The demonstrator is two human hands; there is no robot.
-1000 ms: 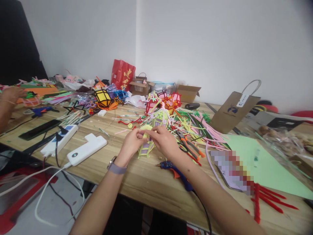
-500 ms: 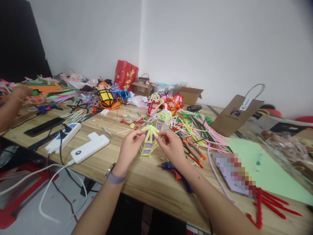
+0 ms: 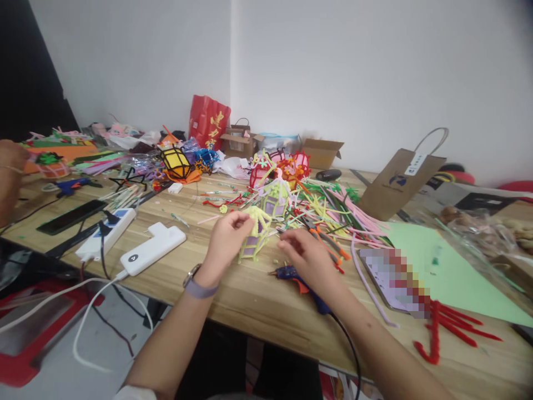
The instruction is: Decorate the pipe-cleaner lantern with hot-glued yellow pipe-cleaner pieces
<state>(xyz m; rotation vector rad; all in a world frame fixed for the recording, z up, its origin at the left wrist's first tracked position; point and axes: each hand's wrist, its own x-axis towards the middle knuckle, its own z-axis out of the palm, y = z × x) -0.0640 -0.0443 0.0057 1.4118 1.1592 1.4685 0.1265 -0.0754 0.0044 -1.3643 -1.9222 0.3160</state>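
Observation:
A small lantern of yellow-green pipe cleaners with purple panels stands upright on the wooden table. At its upper left edge, the fingertips of my left hand are pinched on it. My right hand is to the right of the lantern, off it, with thumb and fingers apart and nothing visible between them. Below my right hand lies a blue glue gun, its nozzle pointing left. Just behind stands a second yellow-green and purple lantern.
Orange-handled pliers and piled pipe cleaners lie to the right, near a phone and green sheet. A white power bank and power strip are left. Another person's arm shows far left.
My right hand has let go of the lantern's top and moved right, its fingers now apart. My left hand stays at the lantern. The other person's hand has moved left, off an orange basket-like piece.

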